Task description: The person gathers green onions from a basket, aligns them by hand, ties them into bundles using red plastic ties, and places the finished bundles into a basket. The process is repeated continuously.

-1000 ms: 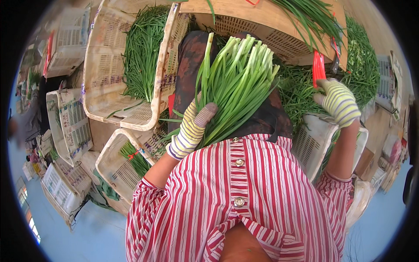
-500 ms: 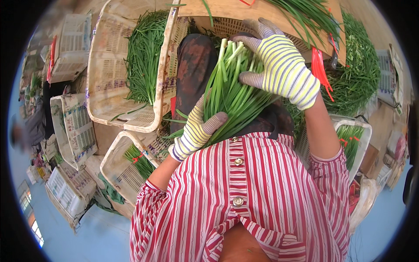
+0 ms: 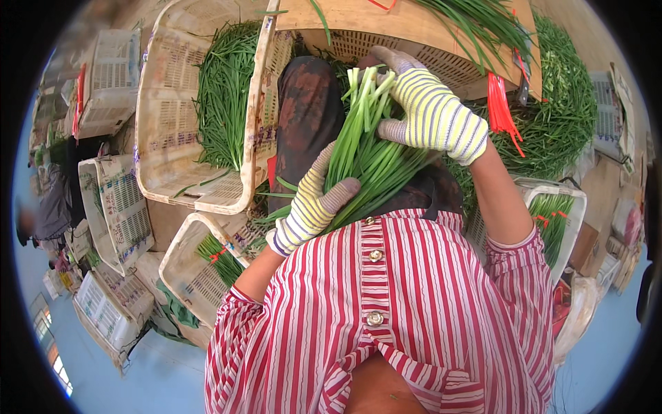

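Observation:
A loose bunch of garlic chives lies across my lap, pale cut ends pointing away from me and green leaves toward my waist. My left hand, in a striped glove with grey fingertips, is wrapped round the lower leafy part, thumb on top. At the pale ends, my right hand, gloved the same way, curls over the bunch's right side with thumb and fingers against the stems. Part of the right fingers is hidden behind the stalks.
A large crate with loose chives stands at left. Ahead is a wooden board with more chives, red ties hanging off it and a knife. Smaller crates hold tied bundles. A chive heap lies right.
My right hand has shifted slightly left and down, its fingers drawn closer round the pale stem ends. The stems lie closer together; my left hand stays in place.

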Motion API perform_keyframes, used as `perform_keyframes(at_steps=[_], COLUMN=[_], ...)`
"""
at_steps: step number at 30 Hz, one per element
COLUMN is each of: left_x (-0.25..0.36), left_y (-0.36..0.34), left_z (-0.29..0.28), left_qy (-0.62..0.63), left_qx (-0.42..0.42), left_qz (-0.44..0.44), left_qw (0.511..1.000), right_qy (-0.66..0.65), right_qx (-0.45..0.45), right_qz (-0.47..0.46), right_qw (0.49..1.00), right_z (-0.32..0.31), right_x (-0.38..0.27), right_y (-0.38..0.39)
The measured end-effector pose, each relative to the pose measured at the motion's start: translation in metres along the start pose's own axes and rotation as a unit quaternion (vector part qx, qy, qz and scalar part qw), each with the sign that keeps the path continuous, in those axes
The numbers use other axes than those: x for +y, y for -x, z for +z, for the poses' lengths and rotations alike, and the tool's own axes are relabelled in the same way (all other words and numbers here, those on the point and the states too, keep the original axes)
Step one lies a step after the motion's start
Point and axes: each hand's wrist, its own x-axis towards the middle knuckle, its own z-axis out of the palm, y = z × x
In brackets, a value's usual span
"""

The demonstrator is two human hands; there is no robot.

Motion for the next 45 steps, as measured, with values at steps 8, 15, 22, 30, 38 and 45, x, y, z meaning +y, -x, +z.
perform_keyframes(at_steps=[8,15,22,30,38,45], left_x=[0.01,0.009,0.002,-0.003,0.01,0.011], left_y=[-0.004,-0.005,0.001,-0.002,0.003,0.007], left_z=[0.0,0.001,-0.003,0.0,0.009,0.012], left_qy=[0.033,-0.009,-0.136,-0.183,-0.278,-0.278], left_qx=[-0.027,-0.006,0.02,0.024,0.009,0.021], left_qz=[-0.025,-0.052,0.005,0.046,0.042,0.039], left_qw=[0.999,0.999,0.99,0.982,0.96,0.959], right_qy=[0.036,0.093,-0.442,0.278,0.091,0.049], right_qx=[0.014,0.182,0.365,-0.336,-0.106,-0.152], right_qz=[-0.111,0.014,0.285,0.415,-0.169,-0.207], right_qw=[0.993,0.979,0.768,0.799,0.976,0.965], right_z=[-0.004,0.021,-0.053,-0.099,-0.072,-0.096], right_x=[-0.011,-0.013,0.053,0.062,-0.041,-0.04], right_y=[-0.009,-0.016,0.009,0.117,-0.02,-0.048])
